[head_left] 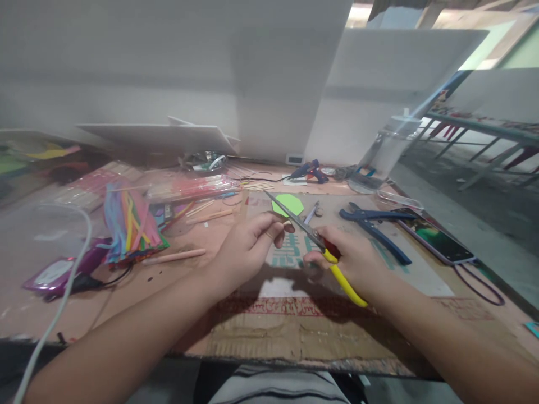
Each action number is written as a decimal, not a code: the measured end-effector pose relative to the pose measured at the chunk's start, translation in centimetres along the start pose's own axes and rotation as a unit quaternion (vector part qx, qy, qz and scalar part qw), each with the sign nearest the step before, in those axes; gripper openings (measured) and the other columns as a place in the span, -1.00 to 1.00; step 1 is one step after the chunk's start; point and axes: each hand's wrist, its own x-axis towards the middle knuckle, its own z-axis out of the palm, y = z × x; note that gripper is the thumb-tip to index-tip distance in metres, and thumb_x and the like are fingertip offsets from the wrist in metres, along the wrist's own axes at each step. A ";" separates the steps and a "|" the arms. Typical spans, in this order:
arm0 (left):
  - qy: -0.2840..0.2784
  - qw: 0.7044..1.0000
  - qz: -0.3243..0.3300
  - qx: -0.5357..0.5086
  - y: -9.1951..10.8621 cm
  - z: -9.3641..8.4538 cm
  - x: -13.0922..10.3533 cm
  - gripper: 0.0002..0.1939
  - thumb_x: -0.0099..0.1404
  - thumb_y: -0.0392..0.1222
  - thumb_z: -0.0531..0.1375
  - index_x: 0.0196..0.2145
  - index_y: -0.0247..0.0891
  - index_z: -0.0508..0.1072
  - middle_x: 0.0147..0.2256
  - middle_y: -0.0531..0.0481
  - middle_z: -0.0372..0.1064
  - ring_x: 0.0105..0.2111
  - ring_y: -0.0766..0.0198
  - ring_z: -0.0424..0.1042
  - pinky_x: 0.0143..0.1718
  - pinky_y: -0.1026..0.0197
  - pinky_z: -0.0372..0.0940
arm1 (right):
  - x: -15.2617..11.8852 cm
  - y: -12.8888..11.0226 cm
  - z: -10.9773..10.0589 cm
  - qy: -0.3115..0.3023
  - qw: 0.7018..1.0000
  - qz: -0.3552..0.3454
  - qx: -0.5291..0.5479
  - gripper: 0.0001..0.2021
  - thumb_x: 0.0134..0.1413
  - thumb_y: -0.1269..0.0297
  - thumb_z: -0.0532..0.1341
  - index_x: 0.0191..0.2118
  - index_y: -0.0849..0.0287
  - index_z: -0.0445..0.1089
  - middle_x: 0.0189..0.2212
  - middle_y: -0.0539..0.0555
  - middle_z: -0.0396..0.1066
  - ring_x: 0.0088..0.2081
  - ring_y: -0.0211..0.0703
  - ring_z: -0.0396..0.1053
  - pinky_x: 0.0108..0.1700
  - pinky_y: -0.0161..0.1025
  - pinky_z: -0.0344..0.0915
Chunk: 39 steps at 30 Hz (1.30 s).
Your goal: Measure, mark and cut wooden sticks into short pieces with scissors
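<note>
Green paper [290, 204], cut with several straight edges, is pinched at its lower edge by my left hand [255, 238]. My right hand [349, 252] is wrapped round scissors [345, 285] with yellow handles. Their metal blades point up and left and cross in front of the paper's lower right part; whether they are cutting it cannot be made out. Both hands are above a cardboard sheet [261, 336] with a pale printed sheet on it. Just beyond the hands lies a pen [311, 213].
Blue-handled pliers [379, 216] and a phone [438, 238] lie at the right. Behind stand a glue gun [311, 170] and a clear container [379, 160]. Colourful pipe cleaners [132, 221], packed sticks [193, 187] and a white cable [69, 280] are at the left.
</note>
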 end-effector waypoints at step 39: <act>0.014 0.999 0.035 -0.020 -0.6 -0.4 0.3 -0.71 0.42 -0.10 0.12 -0.45 -0.21 0.38 -0.44 0.02 0.39 -0.32 0.23 0.43 -0.26 0.20 0.31 | 0.5 0.0 -0.5 0.033 0.996 -0.088 0.003 -0.45 0.23 -0.21 0.16 -0.04 0.27 0.38 -0.28 0.19 0.42 -0.28 0.03 0.35 -0.27 -0.12 0.27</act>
